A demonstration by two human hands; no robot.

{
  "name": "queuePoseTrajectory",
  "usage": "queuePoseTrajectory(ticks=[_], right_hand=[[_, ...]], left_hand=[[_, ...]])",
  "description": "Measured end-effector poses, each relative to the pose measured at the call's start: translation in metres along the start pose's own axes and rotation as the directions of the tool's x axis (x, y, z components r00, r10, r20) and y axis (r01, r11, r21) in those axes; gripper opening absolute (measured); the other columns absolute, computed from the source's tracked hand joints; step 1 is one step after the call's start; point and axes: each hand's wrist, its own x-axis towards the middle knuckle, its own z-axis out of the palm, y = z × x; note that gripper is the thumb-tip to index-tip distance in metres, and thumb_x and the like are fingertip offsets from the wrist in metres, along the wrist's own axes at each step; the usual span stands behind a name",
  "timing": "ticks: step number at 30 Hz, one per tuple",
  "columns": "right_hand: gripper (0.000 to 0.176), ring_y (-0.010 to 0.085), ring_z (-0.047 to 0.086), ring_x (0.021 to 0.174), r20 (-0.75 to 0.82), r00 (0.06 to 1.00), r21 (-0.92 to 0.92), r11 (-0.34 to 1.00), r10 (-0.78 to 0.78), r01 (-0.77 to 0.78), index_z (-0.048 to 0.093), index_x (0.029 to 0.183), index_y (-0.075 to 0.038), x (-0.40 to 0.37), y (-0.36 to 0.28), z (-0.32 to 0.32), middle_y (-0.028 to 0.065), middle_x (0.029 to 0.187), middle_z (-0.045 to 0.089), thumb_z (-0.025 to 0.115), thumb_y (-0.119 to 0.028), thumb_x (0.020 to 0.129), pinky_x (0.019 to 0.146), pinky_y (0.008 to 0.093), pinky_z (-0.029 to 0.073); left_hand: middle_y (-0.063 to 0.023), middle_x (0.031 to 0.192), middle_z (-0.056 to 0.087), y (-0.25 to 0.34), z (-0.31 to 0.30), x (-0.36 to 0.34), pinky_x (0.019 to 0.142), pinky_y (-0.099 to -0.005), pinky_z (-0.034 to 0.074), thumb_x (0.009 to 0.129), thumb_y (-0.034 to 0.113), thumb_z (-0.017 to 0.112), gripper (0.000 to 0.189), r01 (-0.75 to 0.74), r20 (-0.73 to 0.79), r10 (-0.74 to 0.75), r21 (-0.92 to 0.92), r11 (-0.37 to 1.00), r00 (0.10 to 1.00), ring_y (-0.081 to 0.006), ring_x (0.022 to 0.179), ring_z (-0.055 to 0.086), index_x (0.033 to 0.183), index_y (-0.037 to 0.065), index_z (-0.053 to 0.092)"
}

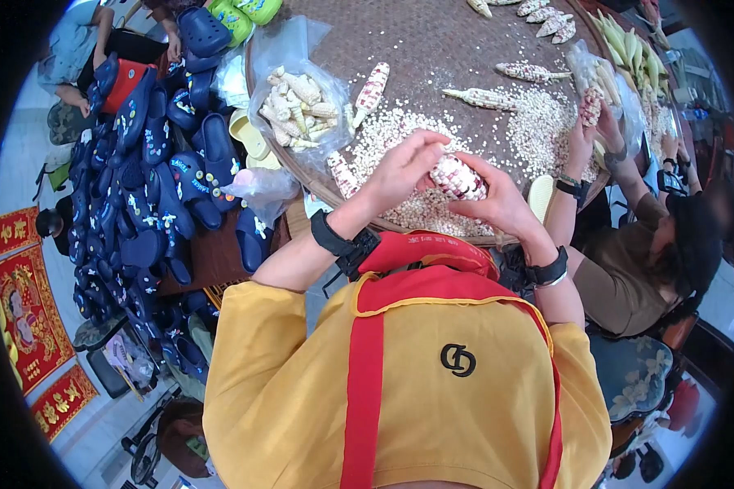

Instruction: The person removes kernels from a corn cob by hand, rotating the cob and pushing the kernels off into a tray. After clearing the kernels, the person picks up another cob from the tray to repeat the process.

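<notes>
Over the near edge of the round woven tray [432, 49], a corn cob [458, 177] with white and dark red kernels is in my two hands. My right hand [497, 200] is closed around its right side. My left hand [404, 171] is at its left end, fingers bent against the cob; the exact contact of the fingertips is partly hidden. A pile of loose pale kernels [424, 213] lies under and around my hands. Another cob [342, 174] lies just left of my left wrist, and one more [372, 94] lies farther up the tray.
A plastic bag of stripped cobs [300, 106] sits on the tray's left. More cobs [532, 72] and a second kernel heap [538, 126] lie to the right. A co-worker's hands [595, 122] hold a cob there. Many blue clogs [139, 187] are piled at left.
</notes>
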Motion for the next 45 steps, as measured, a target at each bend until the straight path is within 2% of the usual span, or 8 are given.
queuePoseTrajectory(ticks=[3, 5, 7, 13, 18, 37, 39, 45], right_hand=[[0.066, 0.0162, 0.055, 0.1, 0.002, 0.999, -0.045, 0.998, 0.045, -0.045, 0.047, 0.121, 0.001, -0.001, -0.013, 0.001, 0.0104, 0.109, 0.058, 0.078, -0.016, 0.065, 0.087, 0.0292, 0.044], [0.067, 0.0163, 0.055, 0.099, -0.051, 0.994, -0.004, 0.995, 0.1, -0.101, 0.046, 0.121, 0.001, -0.002, -0.011, 0.007, 0.0107, 0.108, 0.058, 0.078, -0.017, 0.066, 0.086, 0.0293, 0.044], [0.067, 0.0164, 0.055, 0.097, -0.104, 0.982, 0.036, 0.988, 0.156, -0.153, 0.045, 0.121, 0.001, -0.004, -0.011, 0.007, 0.011, 0.106, 0.058, 0.078, -0.017, 0.066, 0.085, 0.0295, 0.044], [0.075, 0.0155, 0.054, 0.101, -0.013, 0.995, -0.19, 0.977, 0.098, -0.099, 0.04, 0.129, -0.001, -0.017, -0.01, 0.005, 0.0097, 0.11, 0.057, 0.079, -0.013, 0.066, 0.089, 0.0295, 0.043], [0.076, 0.017, 0.053, 0.106, -0.007, 0.998, -0.02, 0.998, 0.065, -0.065, 0.038, 0.132, 0.0, -0.014, 0.008, 0.007, 0.0109, 0.115, 0.055, 0.077, -0.005, 0.066, 0.092, 0.0294, 0.041], [0.064, 0.0204, 0.058, 0.098, -0.14, 0.99, -0.136, 0.991, -0.004, -0.015, 0.053, 0.116, 0.0, -0.016, -0.007, 0.01, 0.0124, 0.104, 0.06, 0.081, -0.021, 0.063, 0.086, 0.0315, 0.044], [0.062, 0.0189, 0.059, 0.096, -0.146, 0.989, -0.165, 0.986, -0.009, -0.015, 0.054, 0.115, -0.001, -0.017, -0.012, 0.009, 0.0114, 0.102, 0.061, 0.081, -0.021, 0.063, 0.085, 0.0307, 0.045], [0.058, 0.0129, 0.059, 0.088, -0.141, 0.989, -0.159, 0.986, 0.035, -0.058, 0.055, 0.113, -0.002, -0.019, -0.018, 0.009, 0.0079, 0.095, 0.064, 0.08, -0.022, 0.064, 0.08, 0.0272, 0.046]], left_hand=[[-0.0018, 0.089, 0.057, 0.0, 0.015, -0.006, 0.054, -0.0201, 0.043, 0.095, 0.024, 0.047, 0.03, -0.175, 0.11, 0.151, 0.265, 0.948, 0.982, -0.0051, 0.064, 0.051, 0.119, 0.006, 0.05], [-0.0002, 0.083, 0.055, 0.001, 0.016, -0.005, 0.052, -0.0192, 0.04, 0.096, 0.023, 0.046, 0.028, -0.194, 0.101, 0.173, 0.253, 0.948, 0.98, -0.0043, 0.062, 0.049, 0.119, 0.007, 0.05], [0.0014, 0.079, 0.054, 0.0, 0.015, -0.006, 0.051, -0.0179, 0.039, 0.096, 0.022, 0.045, 0.027, 0.044, 0.015, -0.045, 0.053, 0.998, 0.999, -0.0029, 0.061, 0.047, 0.118, 0.007, 0.05], [0.0, 0.071, 0.055, 0.001, 0.006, -0.005, 0.04, -0.016, 0.034, 0.098, 0.026, 0.036, 0.029, 0.017, -0.104, -0.016, 0.006, 1.0, 0.994, -0.0034, 0.05, 0.048, 0.108, 0.003, 0.052], [-0.001, 0.074, 0.059, 0.011, -0.002, -0.011, 0.045, -0.0173, 0.038, 0.098, 0.028, 0.037, 0.036, 0.061, -0.111, -0.068, -0.066, 0.996, 0.991, -0.0035, 0.052, 0.049, 0.106, 0.001, 0.059], [-0.0039, 0.08, 0.062, 0.021, 0.002, -0.023, 0.053, -0.0198, 0.043, 0.092, 0.014, 0.052, 0.019, -0.021, -0.163, 0.033, 0.08, 0.997, 0.986, -0.0068, 0.061, 0.054, 0.097, -0.001, 0.063], [-0.005, 0.085, 0.062, 0.019, 0.0, -0.024, 0.055, -0.0215, 0.045, 0.089, 0.008, 0.055, 0.014, -0.357, -0.079, 0.436, 0.452, 0.817, 0.897, -0.0082, 0.063, 0.055, 0.097, -0.001, 0.063], [-0.0066, 0.089, 0.062, 0.024, 0.003, -0.028, 0.058, -0.0223, 0.046, 0.087, 0.005, 0.057, 0.013, -0.329, -0.079, 0.431, 0.528, 0.783, 0.899, -0.0091, 0.065, 0.056, 0.096, -0.001, 0.064]])
